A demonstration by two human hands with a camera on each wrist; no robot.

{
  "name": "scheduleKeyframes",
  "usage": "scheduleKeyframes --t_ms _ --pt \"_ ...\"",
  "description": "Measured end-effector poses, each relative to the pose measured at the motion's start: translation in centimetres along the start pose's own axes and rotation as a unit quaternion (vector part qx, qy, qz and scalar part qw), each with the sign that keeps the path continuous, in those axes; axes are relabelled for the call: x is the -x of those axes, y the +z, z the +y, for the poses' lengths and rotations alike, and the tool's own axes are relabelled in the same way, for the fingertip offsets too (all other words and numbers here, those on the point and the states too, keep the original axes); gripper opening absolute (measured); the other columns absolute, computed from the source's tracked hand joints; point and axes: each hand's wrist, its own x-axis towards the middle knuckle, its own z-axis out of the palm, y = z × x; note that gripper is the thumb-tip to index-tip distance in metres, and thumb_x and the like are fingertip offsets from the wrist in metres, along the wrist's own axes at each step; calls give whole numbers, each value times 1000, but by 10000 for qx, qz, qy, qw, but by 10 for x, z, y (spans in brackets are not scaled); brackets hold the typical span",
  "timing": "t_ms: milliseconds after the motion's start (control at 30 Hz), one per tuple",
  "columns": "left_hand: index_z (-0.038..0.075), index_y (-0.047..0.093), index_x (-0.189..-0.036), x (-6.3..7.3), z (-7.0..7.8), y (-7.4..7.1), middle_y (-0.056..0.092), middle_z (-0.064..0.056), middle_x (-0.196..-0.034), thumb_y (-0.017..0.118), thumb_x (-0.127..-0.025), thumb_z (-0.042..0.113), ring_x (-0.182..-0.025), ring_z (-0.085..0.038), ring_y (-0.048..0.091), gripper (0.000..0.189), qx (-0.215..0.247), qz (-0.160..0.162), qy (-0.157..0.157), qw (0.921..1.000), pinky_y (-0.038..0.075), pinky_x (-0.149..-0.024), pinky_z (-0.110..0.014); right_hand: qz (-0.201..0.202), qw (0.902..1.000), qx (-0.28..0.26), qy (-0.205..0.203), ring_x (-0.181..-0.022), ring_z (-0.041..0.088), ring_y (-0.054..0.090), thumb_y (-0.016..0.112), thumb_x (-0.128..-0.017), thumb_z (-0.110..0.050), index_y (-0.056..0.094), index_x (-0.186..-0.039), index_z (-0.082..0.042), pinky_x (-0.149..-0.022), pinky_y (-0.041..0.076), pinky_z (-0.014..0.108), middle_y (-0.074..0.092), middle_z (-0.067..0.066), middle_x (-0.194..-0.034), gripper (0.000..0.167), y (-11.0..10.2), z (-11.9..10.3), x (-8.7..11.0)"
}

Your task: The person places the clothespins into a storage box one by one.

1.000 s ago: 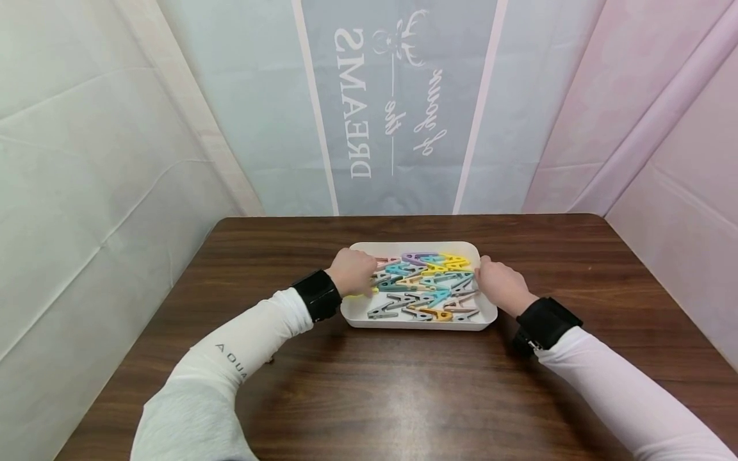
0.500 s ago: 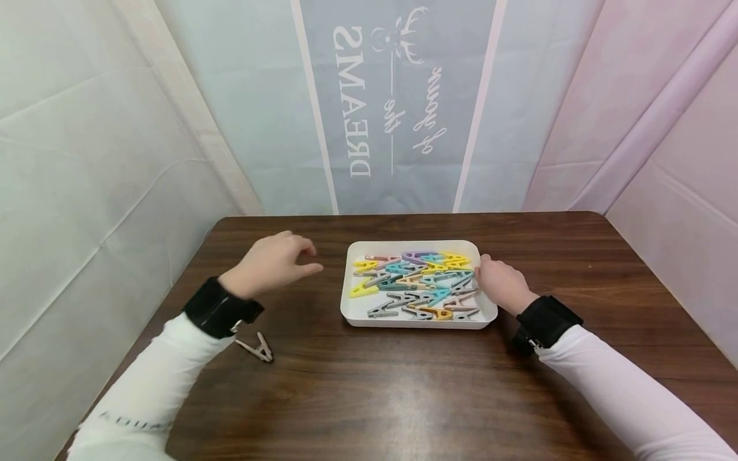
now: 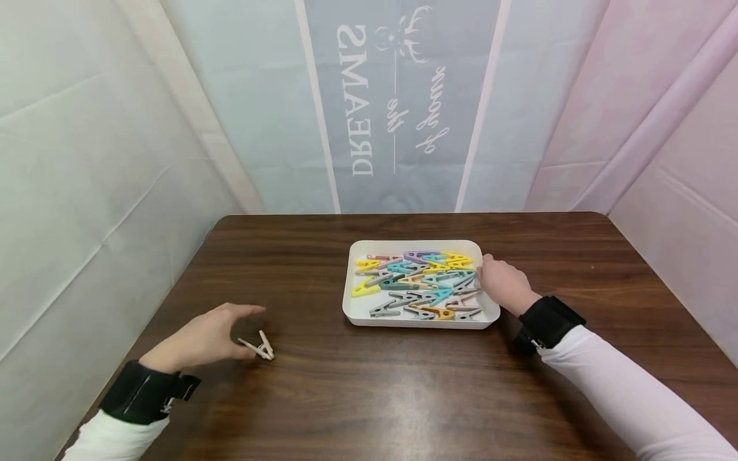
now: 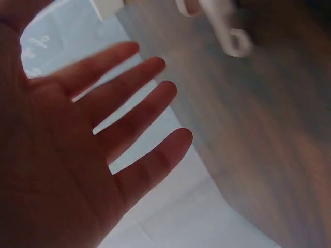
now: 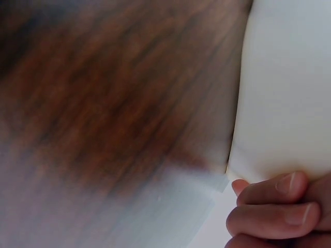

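Note:
A pale beige clothespin point(image 3: 264, 349) lies on the left part of the table. Right beside it is my left hand point(image 3: 204, 336), thumb and fingers spread around a gap, holding nothing. In the left wrist view the fingers are straight, and the clothespin point(image 4: 226, 33) shows blurred near the top. A white tray point(image 3: 421, 324) full of coloured clothespins point(image 3: 441, 292) stands at the middle of the table. My right hand point(image 3: 506, 285) grips the tray's right rim. In the right wrist view its curled fingers point(image 5: 274, 209) meet the tray's white wall point(image 5: 284, 93).
The dark wood-grain table point(image 3: 369, 397) ends at a back edge against a printed grey-blue curtain point(image 3: 398, 186). Pale cloth walls point(image 3: 86, 192) flank it at left and right. Black straps point(image 3: 141, 390) circle both wrists.
My left hand has left the tray's left side and come left and toward me, down to the lone clothespin. The right hand and the tray have stayed in place.

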Motion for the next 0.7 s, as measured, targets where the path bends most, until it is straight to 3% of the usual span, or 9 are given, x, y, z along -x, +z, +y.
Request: scheduleKeyframes --t_ms 167,267,400,533,700 --pt "6 50 -140 9 -4 8 52 -18 -135 89 -66 15 -121 -41 48 84 -53 -237 137 9996 51 -74 -44 43 10000 4 -21 -57 25 55 42 -103 -13 43 -113 18 -50 44 38 53 14 -66 32 1 1 0" --pt "5 52 -138 8 -3 14 55 -17 -133 87 -66 5 -119 -38 52 80 -387 -23 348 9986 51 -69 -38 100 9999 7 -45 -57 25 55 42 -103 -13 43 -111 17 -50 45 39 53 14 -66 31 2 2 -1" --pt "3 57 -132 6 -3 20 59 -14 -128 79 -67 -6 -115 -34 57 70 -808 171 638 9945 51 -74 -41 102 9999 -17 -81 -58 25 56 43 -103 -12 44 -111 17 -50 45 39 54 14 -67 30 4 2 -1" --pt "3 60 -128 6 -5 26 63 -12 -123 73 -67 -8 -109 -32 61 64 -941 96 753 9927 51 -78 -44 26 10000 -68 -27 -59 25 56 43 -103 -12 44 -112 17 -51 46 39 55 15 -69 31 3 1 -1" --pt "6 66 -122 5 -6 28 66 -9 -119 76 -69 -5 -105 -30 64 55 -1036 277 737 9915 52 -78 -45 31 9999 -88 54 -60 26 55 42 -103 -13 44 -112 17 -52 45 39 55 15 -70 31 2 2 -1"
